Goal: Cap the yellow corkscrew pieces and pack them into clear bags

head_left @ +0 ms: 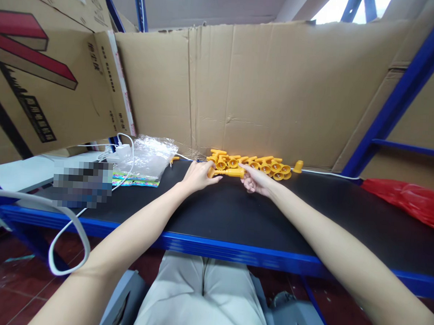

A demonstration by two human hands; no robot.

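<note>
A yellow plastic torch-like piece [231, 172] lies level between my two hands, just above the black tabletop [217, 216]. My left hand [199, 176] has its thumb and fingers closed on the piece's left end. At its right end, my right hand [257, 180] grips it with the fingers curled in. Right behind the hands sits a row of several similar yellow pieces [264, 165], their round cupped ends facing me with something shiny inside. One yellow cup-shaped cap [298, 167] stands apart at the row's right end.
Clear plastic bags [150, 156] lie left of my hands, near a small yellow part with a metal tip [173, 161]. White cables [72, 218] loop over the left side. A red plastic bag [411, 202] lies at the right. Cardboard [279, 93] walls the back; a blue rail [234, 250] edges the front.
</note>
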